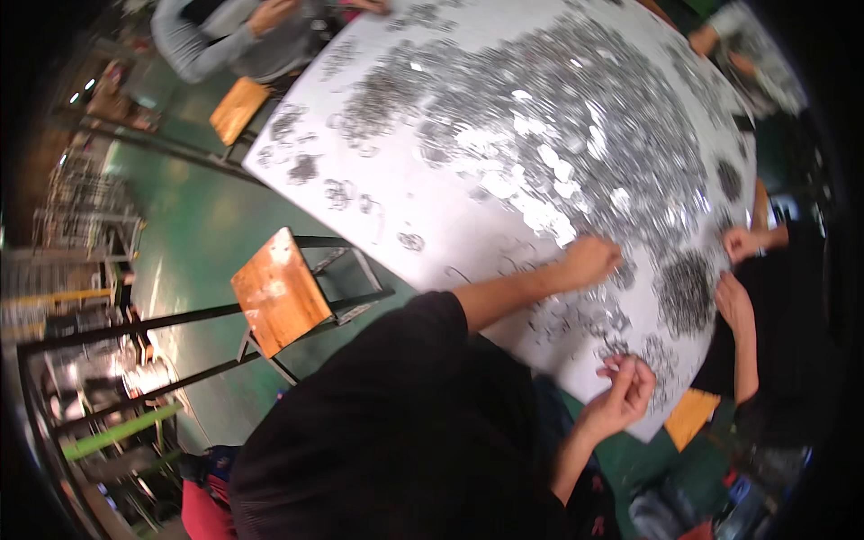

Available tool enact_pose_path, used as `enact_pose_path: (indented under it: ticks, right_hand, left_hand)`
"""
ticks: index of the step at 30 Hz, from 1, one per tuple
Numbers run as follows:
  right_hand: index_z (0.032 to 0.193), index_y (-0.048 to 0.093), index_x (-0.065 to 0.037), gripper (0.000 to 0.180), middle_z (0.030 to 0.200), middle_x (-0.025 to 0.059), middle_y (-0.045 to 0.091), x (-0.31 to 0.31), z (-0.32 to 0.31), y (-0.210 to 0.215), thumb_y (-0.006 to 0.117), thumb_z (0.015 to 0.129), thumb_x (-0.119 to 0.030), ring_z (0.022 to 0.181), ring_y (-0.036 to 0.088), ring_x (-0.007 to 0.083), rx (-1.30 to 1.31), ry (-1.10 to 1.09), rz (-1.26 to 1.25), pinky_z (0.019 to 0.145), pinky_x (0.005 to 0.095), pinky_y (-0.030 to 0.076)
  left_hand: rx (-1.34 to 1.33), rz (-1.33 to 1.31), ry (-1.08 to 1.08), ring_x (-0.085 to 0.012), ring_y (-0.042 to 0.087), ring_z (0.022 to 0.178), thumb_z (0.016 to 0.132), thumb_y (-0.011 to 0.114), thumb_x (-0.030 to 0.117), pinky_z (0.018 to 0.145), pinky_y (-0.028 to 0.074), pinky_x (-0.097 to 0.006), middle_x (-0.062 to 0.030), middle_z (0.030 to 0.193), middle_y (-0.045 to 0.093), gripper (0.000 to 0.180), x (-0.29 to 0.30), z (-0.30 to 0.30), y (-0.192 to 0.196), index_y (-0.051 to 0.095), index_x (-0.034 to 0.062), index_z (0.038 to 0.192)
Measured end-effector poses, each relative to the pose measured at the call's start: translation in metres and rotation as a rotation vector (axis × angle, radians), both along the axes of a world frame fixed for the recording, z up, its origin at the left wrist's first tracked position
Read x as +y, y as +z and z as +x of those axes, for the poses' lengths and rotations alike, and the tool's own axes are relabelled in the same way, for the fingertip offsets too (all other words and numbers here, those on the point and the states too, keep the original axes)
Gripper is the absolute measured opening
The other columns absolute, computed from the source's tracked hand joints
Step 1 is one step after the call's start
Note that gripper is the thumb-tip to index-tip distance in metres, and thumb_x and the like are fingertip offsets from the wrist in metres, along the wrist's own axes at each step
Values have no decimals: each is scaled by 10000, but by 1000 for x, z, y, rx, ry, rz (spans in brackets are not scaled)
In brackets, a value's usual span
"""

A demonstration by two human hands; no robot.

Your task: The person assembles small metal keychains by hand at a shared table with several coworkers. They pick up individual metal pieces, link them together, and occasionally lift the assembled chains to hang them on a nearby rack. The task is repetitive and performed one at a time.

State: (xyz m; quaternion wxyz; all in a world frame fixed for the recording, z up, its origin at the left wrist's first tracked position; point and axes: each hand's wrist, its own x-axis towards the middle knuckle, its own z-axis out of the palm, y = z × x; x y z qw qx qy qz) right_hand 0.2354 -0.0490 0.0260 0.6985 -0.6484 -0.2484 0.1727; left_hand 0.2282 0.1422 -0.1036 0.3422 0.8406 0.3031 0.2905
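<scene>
**Our 2 hands work over a worktop (454, 209) strewn with shiny pieces (558, 135)**

We see the shiny pieces heaped across the middle of the white worktop, spreading toward its far side, with small dark clumps around them. Our left hand (589, 261) is over the near edge of the heap, fingers bent; we cannot tell whether they grasp anything. Our right hand (628, 396) is nearer to us, at the worktop's near edge, its fingers curled in toward the thumb beside thin dark pieces (661, 360); we cannot tell whether a piece is between them.

To our right, a co-worker's 2 hands (738, 304) are beside a large dark round clump (686, 292). Past the worktop's far left side, we see a person in a grey sleeve (189, 45). On our left, 2 wood-topped stools (282, 295) stand on the green floor (193, 225).
</scene>
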Motion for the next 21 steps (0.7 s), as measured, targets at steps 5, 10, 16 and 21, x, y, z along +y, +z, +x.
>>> enact_pose_path:
  ticks: [5,10,16,21]
  right_hand:
    - [923,553,33,80,784,127,615,5,-15,2,559,907,-45,635,572,152,-39,58,17,527,234,461]
    - [948,577,23,149,808,102,626,17,-38,0,586,924,-124,688,585,118,-95,115,-9,551,218,454]
    - [942,589,30,172,833,109,630,31,-66,5,600,917,-139,707,589,119,-150,138,-38,567,227,469]
    - [956,585,50,179,868,131,634,38,-82,7,599,915,-123,737,600,134,-189,165,-27,592,248,513]
  left_hand:
    - [-407,-493,9,-198,640,669,821,633,170,645,512,-332,-119,734,654,157,-29,-38,34,640,16,850]
    - [-537,-673,-74,-133,621,726,778,707,82,641,501,-275,-68,782,650,182,-42,-97,100,597,11,904]
    - [-596,-561,-1,-168,649,648,768,669,84,605,509,-296,-94,715,666,122,-61,-146,154,641,-5,847]
    - [-551,-362,109,-258,664,676,794,637,107,616,521,-345,-141,771,664,151,-65,-170,162,660,2,901]
